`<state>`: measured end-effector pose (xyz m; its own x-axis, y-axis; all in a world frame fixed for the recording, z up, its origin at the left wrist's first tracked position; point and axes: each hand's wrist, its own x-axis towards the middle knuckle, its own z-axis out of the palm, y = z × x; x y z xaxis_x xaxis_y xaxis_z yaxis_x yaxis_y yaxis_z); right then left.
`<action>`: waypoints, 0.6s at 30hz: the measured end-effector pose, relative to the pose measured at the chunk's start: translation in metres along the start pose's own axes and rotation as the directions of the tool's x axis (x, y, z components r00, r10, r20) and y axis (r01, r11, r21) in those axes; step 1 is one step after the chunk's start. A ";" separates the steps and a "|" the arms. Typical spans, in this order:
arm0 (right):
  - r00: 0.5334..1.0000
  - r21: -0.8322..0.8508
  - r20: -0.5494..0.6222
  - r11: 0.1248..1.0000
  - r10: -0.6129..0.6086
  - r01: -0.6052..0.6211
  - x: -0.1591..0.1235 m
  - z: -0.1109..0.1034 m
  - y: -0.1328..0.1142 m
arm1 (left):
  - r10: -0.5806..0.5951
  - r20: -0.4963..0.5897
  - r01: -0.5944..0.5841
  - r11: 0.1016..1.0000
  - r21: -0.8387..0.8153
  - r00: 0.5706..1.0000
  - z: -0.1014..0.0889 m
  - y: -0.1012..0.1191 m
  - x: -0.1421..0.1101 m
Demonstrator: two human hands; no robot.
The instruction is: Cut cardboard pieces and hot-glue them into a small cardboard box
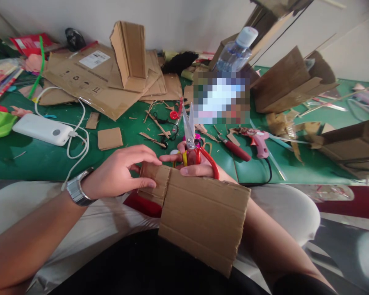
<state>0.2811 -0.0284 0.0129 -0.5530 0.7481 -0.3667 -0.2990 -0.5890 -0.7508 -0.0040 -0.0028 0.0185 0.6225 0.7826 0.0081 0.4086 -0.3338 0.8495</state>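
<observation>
left hand (119, 170): palm down, fingers bent | right hand (197, 166): fingers curled | forearms (43, 233) converging

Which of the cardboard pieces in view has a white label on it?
The large flat one at the back left, also printed with dark symbols. The cardboard at the hands and the small square piece show no label.

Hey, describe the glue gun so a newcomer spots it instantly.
Find the green table, then look right of the scissors. Just past the red-handled tool lies the glue gun: pink, pistol-shaped, trailing a black cord, unlike that tool.
</observation>
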 end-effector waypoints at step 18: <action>0.999 -0.058 -0.044 0.998 -0.029 0.027 0.004 0.006 0.002 | 0.031 -0.002 -0.031 0.998 -0.046 1.000 0.012 0.001 -0.001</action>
<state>0.2736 -0.0285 0.0130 -0.5092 0.7778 -0.3684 -0.2677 -0.5500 -0.7911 0.0032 -0.0101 0.0128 0.6337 0.7727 0.0353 0.3580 -0.3334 0.8722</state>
